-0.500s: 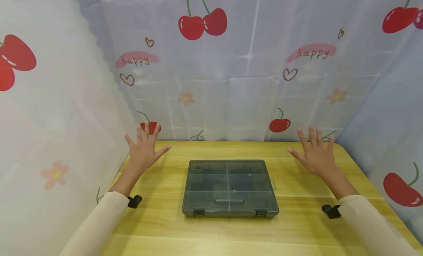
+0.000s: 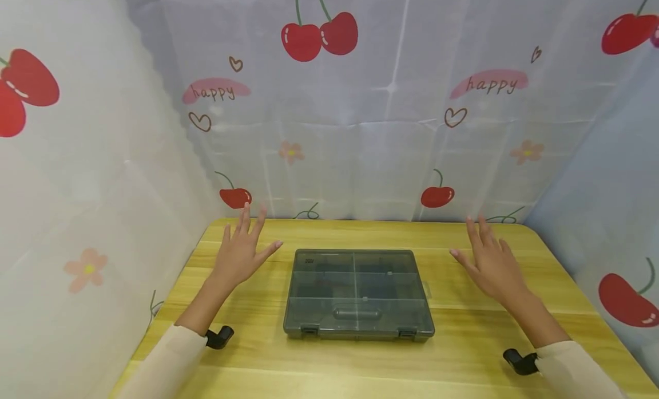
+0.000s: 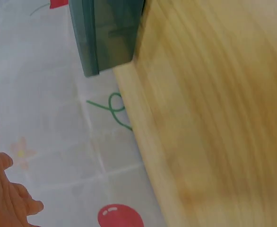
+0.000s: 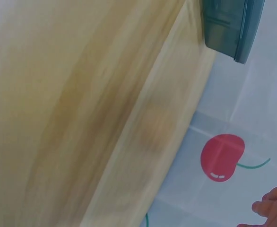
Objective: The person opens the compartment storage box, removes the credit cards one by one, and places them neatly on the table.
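Observation:
A dark, see-through plastic case (image 2: pixel 360 293) with a divided inside lies closed on the wooden table, its two latches facing me. Dim dark shapes show through the lid. To the left of it my left hand (image 2: pixel 239 259) hovers with fingers spread and holds nothing. On the other side my right hand (image 2: pixel 491 267) is likewise spread and bare, apart from the case. The left wrist view catches the case's corner (image 3: pixel 112 38) and part of the left hand (image 3: pixel 6 184). In the right wrist view another corner of the case (image 4: pixel 230 28) and some fingers (image 4: pixel 273 203) appear.
The yellow wooden table (image 2: pixel 355 364) ends at a white curtain (image 2: pixel 355 164) printed with cherries, which also hangs along the left and right sides. A black wrist mount (image 2: pixel 220 337) sits on the left wrist, another mount (image 2: pixel 520 362) on the right.
Both hands have drawn back toward me and lower. The left hand has also shifted right, toward the case. The case has stayed in place.

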